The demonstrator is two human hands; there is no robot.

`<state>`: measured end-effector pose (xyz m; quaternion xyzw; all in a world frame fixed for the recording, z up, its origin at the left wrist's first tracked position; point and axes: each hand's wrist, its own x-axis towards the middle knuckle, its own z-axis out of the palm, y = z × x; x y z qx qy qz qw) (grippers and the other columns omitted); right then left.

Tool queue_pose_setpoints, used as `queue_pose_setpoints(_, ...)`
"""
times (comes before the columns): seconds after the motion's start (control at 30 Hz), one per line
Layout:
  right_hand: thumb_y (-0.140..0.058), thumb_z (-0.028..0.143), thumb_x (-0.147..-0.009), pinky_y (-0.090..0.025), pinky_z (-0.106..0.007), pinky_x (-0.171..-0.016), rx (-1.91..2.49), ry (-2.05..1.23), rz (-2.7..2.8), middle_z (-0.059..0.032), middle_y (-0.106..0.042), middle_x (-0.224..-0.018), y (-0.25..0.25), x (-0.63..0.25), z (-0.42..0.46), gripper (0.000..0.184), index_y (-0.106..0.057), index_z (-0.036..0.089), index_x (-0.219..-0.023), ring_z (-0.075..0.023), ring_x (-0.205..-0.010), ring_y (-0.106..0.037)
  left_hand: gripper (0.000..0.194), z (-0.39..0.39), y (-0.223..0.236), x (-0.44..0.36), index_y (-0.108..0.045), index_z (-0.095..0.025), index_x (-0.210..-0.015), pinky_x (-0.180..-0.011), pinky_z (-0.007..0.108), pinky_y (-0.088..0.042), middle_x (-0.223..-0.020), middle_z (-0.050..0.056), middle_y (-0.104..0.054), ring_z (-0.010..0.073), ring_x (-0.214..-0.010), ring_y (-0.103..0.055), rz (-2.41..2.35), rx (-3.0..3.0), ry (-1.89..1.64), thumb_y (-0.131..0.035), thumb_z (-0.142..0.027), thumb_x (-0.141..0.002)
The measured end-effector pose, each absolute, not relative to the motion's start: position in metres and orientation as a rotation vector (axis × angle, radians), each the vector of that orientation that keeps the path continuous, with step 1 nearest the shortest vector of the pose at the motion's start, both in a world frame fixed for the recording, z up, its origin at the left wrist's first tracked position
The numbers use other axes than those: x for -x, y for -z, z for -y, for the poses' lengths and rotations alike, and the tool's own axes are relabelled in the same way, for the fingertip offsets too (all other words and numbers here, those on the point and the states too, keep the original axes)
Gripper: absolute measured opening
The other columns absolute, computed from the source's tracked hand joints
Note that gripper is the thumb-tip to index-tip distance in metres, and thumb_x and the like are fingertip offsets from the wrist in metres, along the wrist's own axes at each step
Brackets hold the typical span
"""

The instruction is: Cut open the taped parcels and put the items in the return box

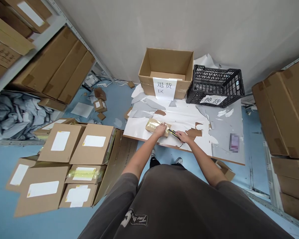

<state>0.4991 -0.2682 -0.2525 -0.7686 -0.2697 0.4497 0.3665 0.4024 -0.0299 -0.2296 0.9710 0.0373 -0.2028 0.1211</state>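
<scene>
A small cardboard box (151, 124) wrapped in clear yellowish tape lies near the front edge of the paper-covered table (142, 122). My left hand (160, 129) presses on top of it, fingers curled over the box and gripping it. In my right hand (183, 136) is a yellow and black utility knife (173, 133), held closed in the fingers. Its tip points left and meets the right end of the box, beside my left hand. The blade itself is too small to make out.
Behind the work stand an open carton (146, 83) with a paper sign and a black plastic crate (196, 88). Torn brown paper (194, 132) lies to the right. Stacked boxes (89, 149) fill the left floor; shelves of cartons (276, 113) flank the right.
</scene>
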Motion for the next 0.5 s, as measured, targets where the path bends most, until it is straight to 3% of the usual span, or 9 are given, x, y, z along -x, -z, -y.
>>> queue_pose_setpoints(0.37, -0.052, 0.074, -0.099, -0.037, -0.026, -0.04, 1.855, -1.29, 0.598, 0.0042, -0.059, -0.064, 0.251, -0.474, 0.285, 0.049, -0.055, 0.026, -0.092, -0.0144, -0.039, -0.048, 0.068, 0.022, 0.231, -0.399, -0.058, -0.022, -0.135, -0.113, 0.042, -0.053, -0.172, 0.017, -0.04, 0.0361, -0.158, -0.043, -0.096, -2.758, 0.63, -0.088, -0.01, -0.075)
queue_pose_setpoints(0.5, -0.052, 0.076, -0.099, -0.038, -0.026, -0.041, 1.849, -1.281, 0.552, 0.0037, -0.062, -0.066, 0.251, -0.475, 0.295, 0.051, -0.058, 0.026, -0.095, -0.0137, -0.039, -0.048, 0.055, 0.013, 0.229, -0.397, -0.06, -0.024, -0.14, -0.116, 0.039, -0.049, -0.162, 0.014, -0.053, 0.0312, -0.15, -0.05, -0.067, -2.705, 0.553, -0.079, -0.021, -0.089)
